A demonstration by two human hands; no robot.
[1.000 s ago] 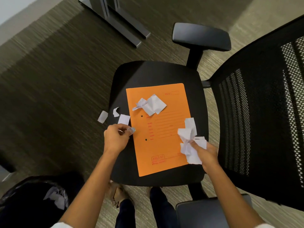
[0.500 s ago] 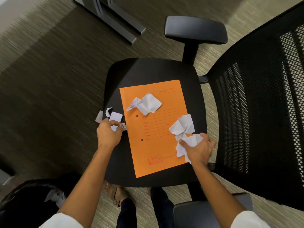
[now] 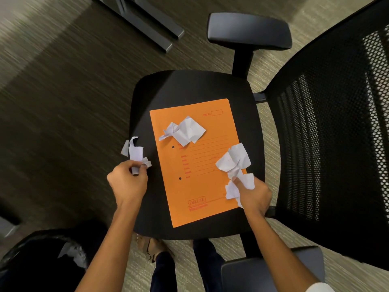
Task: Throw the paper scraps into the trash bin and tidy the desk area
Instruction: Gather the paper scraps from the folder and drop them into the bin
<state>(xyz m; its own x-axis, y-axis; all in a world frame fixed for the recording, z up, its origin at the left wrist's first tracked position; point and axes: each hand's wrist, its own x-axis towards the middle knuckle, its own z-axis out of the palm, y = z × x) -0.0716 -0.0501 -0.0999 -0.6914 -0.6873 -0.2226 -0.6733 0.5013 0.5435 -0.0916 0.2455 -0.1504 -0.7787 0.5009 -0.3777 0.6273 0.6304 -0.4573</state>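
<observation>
Looking down, a black-lined bin [image 3: 31, 268] sits at the lower left with a scrap inside. Above it, two bare arms reach over a black chair seat [image 3: 189, 87]. The left hand [image 3: 128, 182] pinches small white scraps [image 3: 136, 152] at the seat's left edge. The right hand [image 3: 254, 194] grips a crumpled wad [image 3: 233, 161] over an orange folder [image 3: 200, 186]. Farther up the folder lies another loose scrap [image 3: 185, 131].
</observation>
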